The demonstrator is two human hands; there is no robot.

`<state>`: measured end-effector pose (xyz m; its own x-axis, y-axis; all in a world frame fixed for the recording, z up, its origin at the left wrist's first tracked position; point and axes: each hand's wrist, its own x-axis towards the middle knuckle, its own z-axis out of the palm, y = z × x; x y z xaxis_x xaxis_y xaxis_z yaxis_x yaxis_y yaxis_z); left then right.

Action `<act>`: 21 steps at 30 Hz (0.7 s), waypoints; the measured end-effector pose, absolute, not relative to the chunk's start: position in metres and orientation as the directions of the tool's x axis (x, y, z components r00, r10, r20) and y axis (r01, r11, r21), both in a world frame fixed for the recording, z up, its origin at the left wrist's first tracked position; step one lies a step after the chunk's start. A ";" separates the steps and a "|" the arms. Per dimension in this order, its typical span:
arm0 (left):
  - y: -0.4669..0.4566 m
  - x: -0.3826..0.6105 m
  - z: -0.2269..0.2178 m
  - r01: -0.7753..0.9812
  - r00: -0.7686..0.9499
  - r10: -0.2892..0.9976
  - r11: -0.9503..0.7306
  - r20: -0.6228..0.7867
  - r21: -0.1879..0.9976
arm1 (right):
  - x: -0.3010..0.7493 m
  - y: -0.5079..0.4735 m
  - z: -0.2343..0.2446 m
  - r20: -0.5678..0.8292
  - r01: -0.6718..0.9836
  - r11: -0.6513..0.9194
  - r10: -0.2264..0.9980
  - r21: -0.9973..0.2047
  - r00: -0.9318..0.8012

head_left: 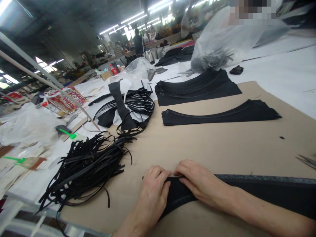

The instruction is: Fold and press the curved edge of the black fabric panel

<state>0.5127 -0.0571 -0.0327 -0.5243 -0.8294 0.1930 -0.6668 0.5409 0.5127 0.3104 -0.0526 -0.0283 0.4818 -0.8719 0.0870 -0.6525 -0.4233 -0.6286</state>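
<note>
A long black fabric piece (249,189) with a curved lower edge lies across the front of the brown board. My left hand (155,189) is closed on its left end, thumb on top and fingers curled at the upper edge. Just to the right, my right hand (194,177) pinches the same upper edge, its fingertips close to the left hand. A dark, slightly shiny strip (261,178) runs along that edge toward the right. What lies beneath my fingers is hidden.
Left of my hands is a heap of narrow black strips (91,164). Two stacks of curved black pieces, the nearer stack (217,115) and the farther stack (195,89), lie ahead. Scissors (307,161) rest at the right edge. Behind stands a clear plastic bag (222,42), with a person beyond it.
</note>
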 end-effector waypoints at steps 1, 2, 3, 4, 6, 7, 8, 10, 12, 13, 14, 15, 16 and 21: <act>-0.058 0.509 -0.032 -0.664 -0.527 -0.833 0.528 0.170 0.529 | 0.310 -0.053 -0.029 0.088 -0.663 -0.426 -0.873 -0.616 0.479; -0.059 0.505 -0.031 -0.661 -0.530 -0.834 0.519 0.152 0.542 | 0.310 -0.053 -0.029 0.093 -0.672 -0.430 -0.874 -0.603 0.477; -0.060 0.503 -0.031 -0.660 -0.531 -0.835 0.513 0.142 0.549 | 0.310 -0.053 -0.029 0.101 -0.679 -0.436 -0.875 -0.590 0.474; -0.061 0.501 -0.032 -0.659 -0.534 -0.835 0.510 0.135 0.552 | 0.309 -0.053 -0.029 0.110 -0.685 -0.443 -0.875 -0.579 0.472; -0.062 0.499 -0.035 -0.659 -0.541 -0.831 0.513 0.126 0.550 | 0.308 -0.053 -0.029 0.120 -0.699 -0.457 -0.871 -0.550 0.476; -0.063 0.499 -0.036 -0.661 -0.543 -0.830 0.515 0.126 0.545 | 0.308 -0.052 -0.029 0.123 -0.705 -0.466 -0.868 -0.535 0.481; -0.063 0.499 -0.038 -0.666 -0.543 -0.830 0.518 0.126 0.537 | 0.308 -0.052 -0.029 0.126 -0.711 -0.474 -0.865 -0.520 0.485; -0.063 0.498 -0.040 -0.678 -0.546 -0.829 0.524 0.123 0.515 | 0.307 -0.051 -0.029 0.132 -0.719 -0.483 -0.863 -0.500 0.488; -0.062 0.497 -0.041 -0.693 -0.553 -0.825 0.531 0.113 0.488 | 0.307 -0.051 -0.030 0.139 -0.724 -0.481 -0.866 -0.494 0.481; -0.062 0.497 -0.041 -0.699 -0.560 -0.822 0.535 0.102 0.474 | 0.307 -0.051 -0.031 0.139 -0.724 -0.481 -0.866 -0.495 0.481; -0.062 0.497 -0.041 -0.706 -0.565 -0.820 0.538 0.091 0.461 | 0.307 -0.052 -0.031 0.135 -0.720 -0.482 -0.864 -0.499 0.484; -0.061 0.496 -0.040 -0.714 -0.567 -0.820 0.538 0.081 0.448 | 0.307 -0.052 -0.031 0.130 -0.714 -0.484 -0.861 -0.505 0.491; -0.061 0.496 -0.039 -0.721 -0.568 -0.820 0.537 0.072 0.438 | 0.307 -0.053 -0.031 0.127 -0.707 -0.487 -0.858 -0.514 0.498; -0.063 0.496 -0.037 -0.718 -0.576 -0.815 0.543 0.066 0.436 | 0.303 -0.052 -0.030 0.140 -0.679 -0.494 -0.850 -0.544 0.507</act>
